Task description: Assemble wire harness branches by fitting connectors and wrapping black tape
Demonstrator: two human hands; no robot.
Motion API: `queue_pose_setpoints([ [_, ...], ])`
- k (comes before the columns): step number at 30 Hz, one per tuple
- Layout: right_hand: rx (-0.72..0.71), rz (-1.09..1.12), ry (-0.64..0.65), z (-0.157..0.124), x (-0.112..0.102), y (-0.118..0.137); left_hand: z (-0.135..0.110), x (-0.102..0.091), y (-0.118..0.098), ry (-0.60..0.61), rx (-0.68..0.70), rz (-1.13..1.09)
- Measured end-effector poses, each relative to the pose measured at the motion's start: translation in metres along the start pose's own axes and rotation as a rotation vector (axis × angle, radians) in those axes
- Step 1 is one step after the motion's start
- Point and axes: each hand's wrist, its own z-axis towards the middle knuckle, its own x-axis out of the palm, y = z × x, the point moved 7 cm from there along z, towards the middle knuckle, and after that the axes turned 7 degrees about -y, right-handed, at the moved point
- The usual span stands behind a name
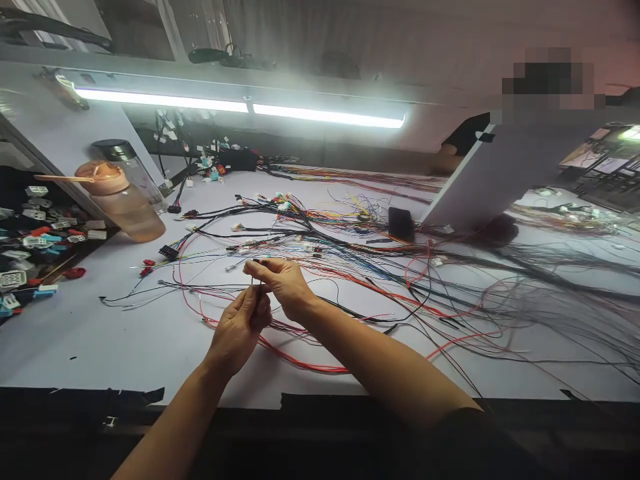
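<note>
Your left hand [241, 327] and right hand [283, 280] meet over the matte white table [100, 333], fingertips pinched on one thin dark wire [260, 285]; beyond, glossy tangled leads [380, 267]; farther, a translucent orange bottle [125, 200].

Two long tube lights [240, 107] are glowing hard under the shelf [310, 83], washing the wide white workbench [100, 340] in glare. A pale wall [400, 33] is rising behind, a white panel [500, 173] is leaning at the right, and black edging [350, 405] is lining the bench's near side.
</note>
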Motion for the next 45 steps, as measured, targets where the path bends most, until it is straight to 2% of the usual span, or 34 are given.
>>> queue_pose_setpoints([
  [3,0.003,-0.021,-0.014,0.001,-0.001,0.001,0.001,-0.001,0.005,-0.023,-0.010,-0.020],
  [6,0.007,-0.044,0.098,-0.001,0.004,0.006,0.001,-0.003,0.004,-0.081,0.015,-0.014],
  [9,0.021,-0.039,0.175,-0.004,0.007,0.007,-0.001,-0.002,0.003,-0.090,0.025,-0.012],
  [14,0.035,0.009,0.186,-0.002,0.010,0.001,-0.007,0.001,0.012,-0.042,-0.116,-0.195],
  [17,-0.003,0.023,0.225,0.000,0.014,0.002,-0.006,-0.006,0.017,-0.060,-0.152,-0.231],
  [23,-0.025,0.006,0.258,-0.004,0.016,0.008,0.000,-0.024,0.025,-0.210,-0.126,-0.001],
  [26,-0.048,-0.112,0.338,-0.017,0.016,0.009,-0.003,-0.022,0.022,-0.165,-0.058,0.138],
  [28,-0.128,-0.253,0.349,-0.027,0.010,0.008,-0.007,-0.024,0.014,-0.167,0.047,0.251],
  [31,-0.289,-0.512,0.307,-0.042,-0.003,-0.001,-0.010,-0.037,0.006,-0.259,0.155,0.308],
  [35,-0.426,-0.730,0.236,-0.056,-0.019,-0.019,-0.011,-0.047,0.002,-0.357,0.233,0.233],
  [37,-0.451,-0.847,0.234,-0.058,-0.023,-0.027,-0.010,-0.047,0.003,-0.384,0.217,0.139],
  [41,-0.589,-1.091,0.224,-0.059,-0.026,-0.028,-0.010,-0.046,0.011,-0.437,0.055,-0.037],
  [45,-0.664,-1.229,0.234,-0.058,-0.033,-0.029,-0.010,-0.047,0.011,-0.422,0.039,-0.139],
])
